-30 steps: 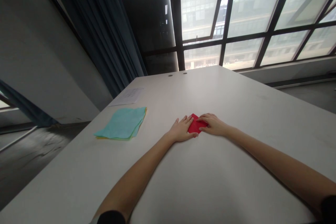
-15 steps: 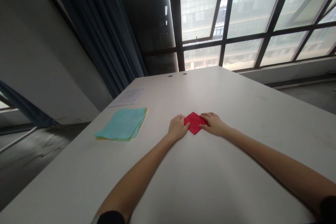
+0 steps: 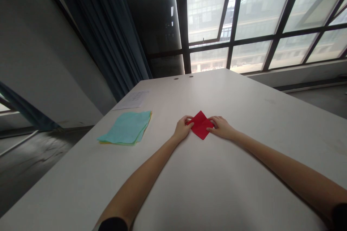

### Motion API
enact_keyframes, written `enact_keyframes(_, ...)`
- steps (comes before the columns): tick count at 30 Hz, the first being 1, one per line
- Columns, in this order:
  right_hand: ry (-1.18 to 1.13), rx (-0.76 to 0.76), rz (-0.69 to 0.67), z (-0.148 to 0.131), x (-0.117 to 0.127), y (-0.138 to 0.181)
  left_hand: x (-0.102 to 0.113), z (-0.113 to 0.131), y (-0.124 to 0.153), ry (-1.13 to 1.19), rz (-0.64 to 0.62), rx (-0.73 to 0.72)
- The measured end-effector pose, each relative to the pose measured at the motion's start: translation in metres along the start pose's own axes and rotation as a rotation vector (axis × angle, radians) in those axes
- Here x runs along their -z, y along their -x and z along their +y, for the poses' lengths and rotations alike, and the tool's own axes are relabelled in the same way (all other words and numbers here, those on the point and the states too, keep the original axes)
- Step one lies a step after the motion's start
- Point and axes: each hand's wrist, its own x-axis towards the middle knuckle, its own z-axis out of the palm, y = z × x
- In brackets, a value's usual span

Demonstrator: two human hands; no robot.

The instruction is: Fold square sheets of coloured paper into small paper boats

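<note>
A small red square of folded paper [image 3: 201,125] is turned like a diamond on the white table, with a crease line across it. My left hand [image 3: 184,127] pinches its left corner between thumb and fingers, and that side looks slightly lifted. At the right corner, my right hand [image 3: 220,127] has its thumb at the near edge and its fingers behind the far edge, closed on the paper. The fingertips of both hands are partly hidden by the sheet.
A stack of thin sheets [image 3: 126,128], light blue on top with green and yellow edges below, lies to the left. Behind it is a printed white page [image 3: 132,100]. Two round grommets [image 3: 176,78] sit at the white table's [image 3: 217,180] far edge, near the windows.
The red paper has been turned over or lifted at its left side and now shows a smoother, larger face. My left hand has gone from lying flat to pinching the corner.
</note>
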Motion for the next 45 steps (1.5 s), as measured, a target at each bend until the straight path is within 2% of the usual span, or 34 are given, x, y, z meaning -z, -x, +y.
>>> enact_keyframes(3,-0.21,-0.079,0.031,-0.002,0.004,-0.001,0.0,0.004,-0.002,0.147,0.008,-0.012)
enact_keyframes(5,-0.339,-0.055,0.053,-0.004,0.009,-0.002,0.002,0.009,-0.004,0.138,0.037,-0.049)
enact_keyframes(8,-0.329,0.037,0.191,-0.008,0.017,-0.004,0.007,0.018,-0.004,-0.037,0.102,-0.134)
enact_keyframes(11,-0.232,0.12,0.305,-0.009,0.02,-0.005,0.01,0.024,0.0,-0.222,0.129,-0.285)
enact_keyframes(14,-0.152,0.161,0.27,-0.004,0.015,-0.005,0.011,0.024,0.004,-0.42,0.041,-0.412)
enact_keyframes(19,-0.017,0.236,0.093,0.009,0.005,-0.002,0.014,0.013,0.007,-0.725,-0.187,-0.483)
enact_keyframes(21,0.021,0.275,0.039,0.011,0.003,-0.002,0.014,0.01,0.007,-0.786,-0.229,-0.48)
enact_keyframes(24,0.047,0.283,0.004,0.009,0.003,-0.001,0.01,0.012,0.01,-0.849,-0.197,-0.429)
enact_keyframes(27,0.059,0.253,0.008,0.002,0.004,0.0,0.004,0.017,0.013,-0.927,-0.16,-0.384)
enact_keyframes(32,0.096,0.192,0.026,-0.004,0.003,0.002,-0.003,0.018,0.017,-1.03,-0.171,-0.306)
enact_keyframes(37,0.132,0.118,0.022,0.002,-0.003,0.003,-0.004,0.009,0.016,-0.984,-0.112,-0.2)
enact_keyframes(45,0.088,0.075,0.049,0.009,-0.007,0.001,-0.001,0.002,0.013,-0.841,-0.068,-0.18)
